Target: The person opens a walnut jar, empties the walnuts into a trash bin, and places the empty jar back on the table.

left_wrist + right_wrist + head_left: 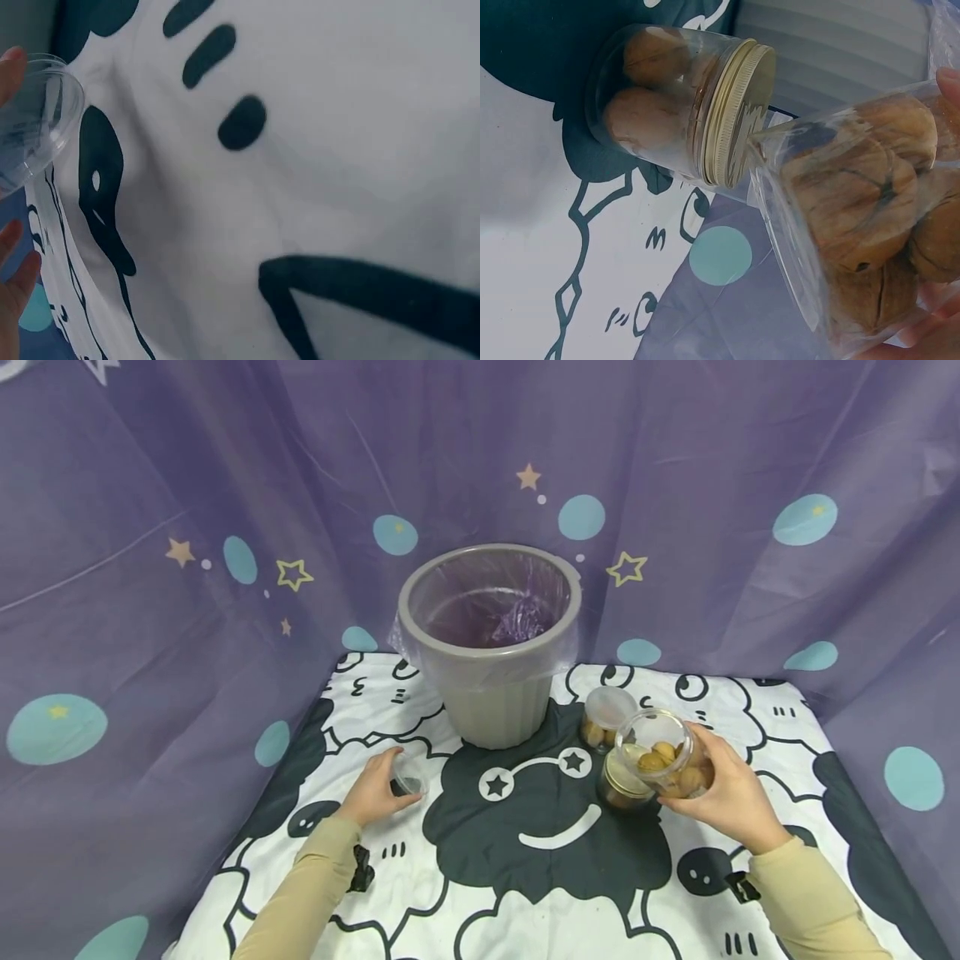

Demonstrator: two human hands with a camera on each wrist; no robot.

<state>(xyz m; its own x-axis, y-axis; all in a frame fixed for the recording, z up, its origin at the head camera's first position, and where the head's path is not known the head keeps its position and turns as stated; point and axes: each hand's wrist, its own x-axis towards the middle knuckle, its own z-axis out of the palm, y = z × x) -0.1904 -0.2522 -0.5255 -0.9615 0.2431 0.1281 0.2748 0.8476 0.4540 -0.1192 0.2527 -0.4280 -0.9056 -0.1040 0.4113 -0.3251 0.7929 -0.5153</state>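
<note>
My right hand (pixel 723 789) is clamped on a clear open jar (pixel 684 783), tipped mouth-left; overtilt could roll walnuts (pixel 855 199) out, or a low swing knock the gold-lidded jar (pixel 624 792) just left of that hand. Left hand (pixel 377 789) grips a clear lid (pixel 408 772) by its edge; slick rim could slip. Jar's smooth, round; walnuts brown, seamed; lid thin, circular.

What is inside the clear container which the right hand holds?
Inside the clear container are several brown nuts that look like walnuts. The right hand and the nearer nuts cover part, so I cannot tell how many there are.
</note>
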